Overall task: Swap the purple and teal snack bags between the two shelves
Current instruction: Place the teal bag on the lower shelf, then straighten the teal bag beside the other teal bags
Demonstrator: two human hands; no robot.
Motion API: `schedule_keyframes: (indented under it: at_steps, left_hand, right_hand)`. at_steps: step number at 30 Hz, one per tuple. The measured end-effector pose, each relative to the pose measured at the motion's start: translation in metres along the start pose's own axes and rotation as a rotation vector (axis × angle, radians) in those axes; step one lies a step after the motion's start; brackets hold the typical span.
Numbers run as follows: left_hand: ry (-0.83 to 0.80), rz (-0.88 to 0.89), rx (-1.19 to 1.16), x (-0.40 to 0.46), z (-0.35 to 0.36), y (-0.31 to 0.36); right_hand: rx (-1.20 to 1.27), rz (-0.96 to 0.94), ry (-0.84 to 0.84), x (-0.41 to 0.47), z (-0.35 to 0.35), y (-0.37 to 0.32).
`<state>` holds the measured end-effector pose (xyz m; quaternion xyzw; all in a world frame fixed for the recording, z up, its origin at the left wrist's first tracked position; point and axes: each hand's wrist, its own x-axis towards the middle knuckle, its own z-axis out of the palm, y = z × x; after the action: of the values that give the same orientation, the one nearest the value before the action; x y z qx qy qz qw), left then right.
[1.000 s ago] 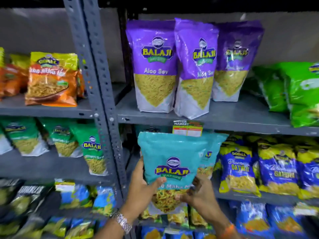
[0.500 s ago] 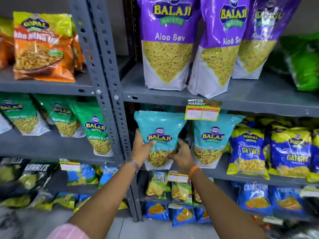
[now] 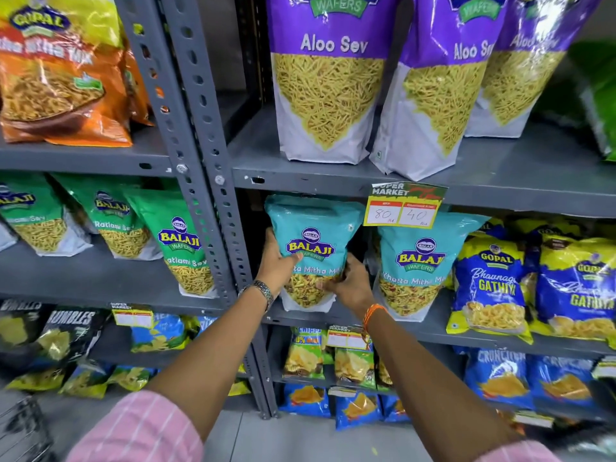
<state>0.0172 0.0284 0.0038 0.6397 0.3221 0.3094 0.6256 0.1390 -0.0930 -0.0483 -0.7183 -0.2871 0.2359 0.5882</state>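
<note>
A teal Balaji snack bag (image 3: 313, 241) stands upright at the left end of the lower shelf (image 3: 430, 331). My left hand (image 3: 276, 266) grips its left side and my right hand (image 3: 348, 285) grips its lower right edge. A second teal bag (image 3: 421, 261) stands just to its right, apart from my hands. Three purple Aloo Sev bags stand on the upper shelf (image 3: 493, 181): one on the left (image 3: 328, 78), one in the middle (image 3: 443, 91) and one on the right (image 3: 523, 71), partly behind the middle one.
A price tag (image 3: 405, 205) hangs from the upper shelf's edge over the teal bags. Blue and yellow Gopal bags (image 3: 490, 288) fill the lower shelf to the right. A grey upright post (image 3: 203, 161) separates the left rack, with green Balaji bags (image 3: 180, 238) and orange bags (image 3: 56, 78).
Both hands have carried the teal bag from in front of the shelf into the lower shelf's left end, beside the other teal bag. The view has moved closer and lower.
</note>
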Motion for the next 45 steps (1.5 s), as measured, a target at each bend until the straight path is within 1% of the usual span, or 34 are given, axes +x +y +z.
schedule_keyframes:
  at_steps: [5, 11, 12, 14, 16, 18, 21, 23, 25, 27, 29, 32, 33, 36, 39, 41, 45]
  left_hand:
    - [0.012, -0.024, -0.027, 0.000, 0.000, 0.001]
    - [0.075, -0.010, -0.034, -0.020, 0.004, 0.009]
    - [0.097, -0.019, -0.049, -0.027, 0.007, 0.013]
    - [0.216, -0.063, -0.081, -0.047, 0.014, 0.017]
    - [0.343, -0.096, -0.131, -0.073, 0.022, 0.021]
    - [0.397, -0.019, -0.220, -0.099, 0.033, 0.029]
    - [0.415, 0.205, -0.267, -0.128, 0.044, 0.056]
    - [0.396, 0.340, -0.243, -0.134, 0.052, 0.085]
    - [0.375, 0.489, -0.199, -0.133, 0.056, 0.117]
    - [0.357, 0.620, -0.095, -0.126, 0.066, 0.150]
    - [0.332, 0.679, 0.055, -0.116, 0.079, 0.178]
    - [0.297, 0.672, 0.255, -0.101, 0.103, 0.208]
    - [0.288, 0.658, 0.295, -0.098, 0.111, 0.214]
    - [0.272, 0.637, 0.320, -0.095, 0.135, 0.225]
    - [0.329, 0.651, 0.383, -0.091, 0.147, 0.225]
    - [0.348, 0.649, 0.419, -0.089, 0.150, 0.222]
    - [0.340, 0.648, 0.480, -0.085, 0.151, 0.222]
  right_hand:
    - [0.000, 0.002, -0.003, 0.002, 0.000, 0.002]
    - [-0.052, -0.010, 0.006, -0.019, -0.006, -0.006]
    - [-0.056, -0.016, 0.011, -0.026, -0.007, -0.009]
    - [-0.035, -0.018, 0.057, -0.048, -0.009, -0.012]
    - [0.034, -0.030, 0.172, -0.077, -0.012, -0.022]
    - [0.083, -0.107, 0.327, -0.104, -0.020, -0.039]
    - [0.129, -0.278, 0.505, -0.124, -0.046, -0.078]
    - [0.199, -0.406, 0.575, -0.121, -0.071, -0.114]
    - [0.236, -0.525, 0.584, -0.112, -0.098, -0.152]
    - [0.254, -0.616, 0.543, -0.094, -0.133, -0.187]
    - [0.227, -0.618, 0.443, -0.070, -0.162, -0.216]
    - [0.086, -0.515, 0.251, -0.030, -0.189, -0.242]
    - [0.073, -0.480, 0.197, -0.019, -0.194, -0.246]
    - [0.116, -0.428, 0.035, 0.005, -0.211, -0.253]
    - [0.143, -0.400, -0.163, 0.020, -0.218, -0.255]
    - [0.125, -0.391, -0.201, 0.022, -0.219, -0.256]
    - [0.106, -0.420, -0.120, 0.016, -0.229, -0.257]
